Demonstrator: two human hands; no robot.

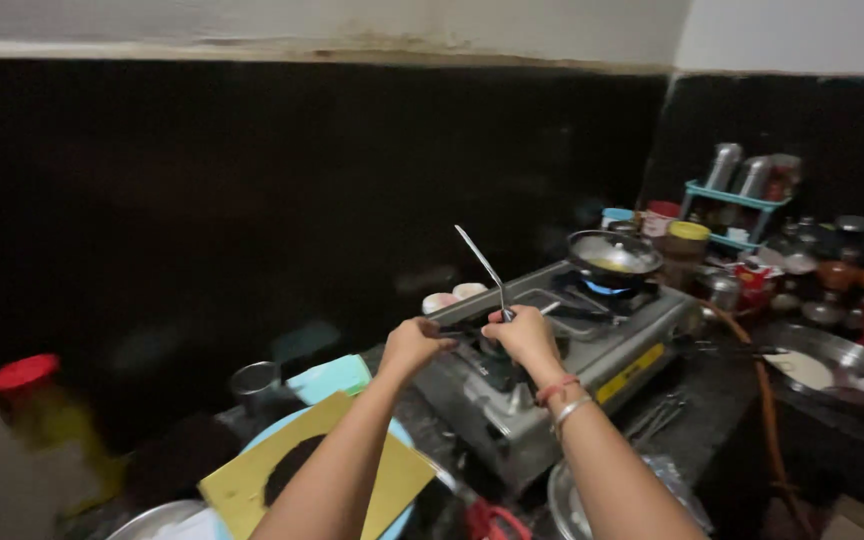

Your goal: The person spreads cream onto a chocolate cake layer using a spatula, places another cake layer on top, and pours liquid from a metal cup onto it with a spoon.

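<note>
Hands (414, 345) (524, 335) meet over the near burner (492, 362) of the stove (552, 350), right clenched on steel tongs (487, 268) angled up-left, left grip indiscernible; risk: far-right flame (607, 288) under the lidded pan (614, 254) could scorch a straying forearm.

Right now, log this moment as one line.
left hand: at stove burner | right hand: holds metal tongs | lidded pan: on lit burner

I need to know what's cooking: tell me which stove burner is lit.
The far burner, the one under the lidded pan: a blue flame shows beneath it. The near burner, by both hands, shows no flame.
</note>
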